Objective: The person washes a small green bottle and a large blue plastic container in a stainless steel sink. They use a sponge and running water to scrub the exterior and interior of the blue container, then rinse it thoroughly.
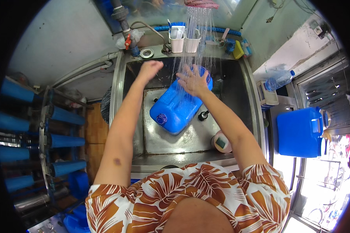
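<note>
A blue plastic water jug (177, 112) lies tilted on the floor of a stainless steel sink (163, 145), with a round purple-blue fitting on its near end. Water streams down over it from a pink-covered outlet (201, 3). My right hand (193, 80) rests on the jug's far end with fingers spread, under the falling water. To the left of the jug, my left hand (151, 70) is raised above the sink, blurred, its fingers curled and touching nothing visible. A black knob-like fitting (203, 115) lies right of the jug. Nearer me stands a pinkish container with a green patch (221, 142).
White holders (177, 43) with brushes, a metal strainer (146, 53) and a yellow sponge (238, 50) line the back ledge. A red-handled valve (128, 41) stands back left. Another blue jug (298, 132) and a clear bottle (279, 81) are at right. Blue filter housings (67, 141) fill the left.
</note>
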A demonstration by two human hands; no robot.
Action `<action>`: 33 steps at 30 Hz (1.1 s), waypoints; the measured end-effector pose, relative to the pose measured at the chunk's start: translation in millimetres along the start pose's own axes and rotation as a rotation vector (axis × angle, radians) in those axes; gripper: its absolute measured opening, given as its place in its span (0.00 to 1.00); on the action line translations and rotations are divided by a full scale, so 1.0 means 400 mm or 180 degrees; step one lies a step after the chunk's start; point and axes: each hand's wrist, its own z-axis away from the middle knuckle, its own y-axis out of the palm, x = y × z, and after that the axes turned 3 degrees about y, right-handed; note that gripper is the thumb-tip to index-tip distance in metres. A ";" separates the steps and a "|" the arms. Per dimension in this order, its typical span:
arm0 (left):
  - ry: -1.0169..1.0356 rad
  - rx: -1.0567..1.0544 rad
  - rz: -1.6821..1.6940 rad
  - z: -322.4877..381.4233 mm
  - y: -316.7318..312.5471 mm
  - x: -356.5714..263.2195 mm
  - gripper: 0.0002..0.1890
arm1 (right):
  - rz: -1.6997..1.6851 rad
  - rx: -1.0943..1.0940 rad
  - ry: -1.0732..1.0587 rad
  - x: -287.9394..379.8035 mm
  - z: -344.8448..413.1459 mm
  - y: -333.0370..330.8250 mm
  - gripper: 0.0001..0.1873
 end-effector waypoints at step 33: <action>0.1690 -0.1476 -0.1642 0.431 0.062 0.096 0.16 | -0.0243 -0.0121 0.0824 0.027 0.122 -0.064 0.34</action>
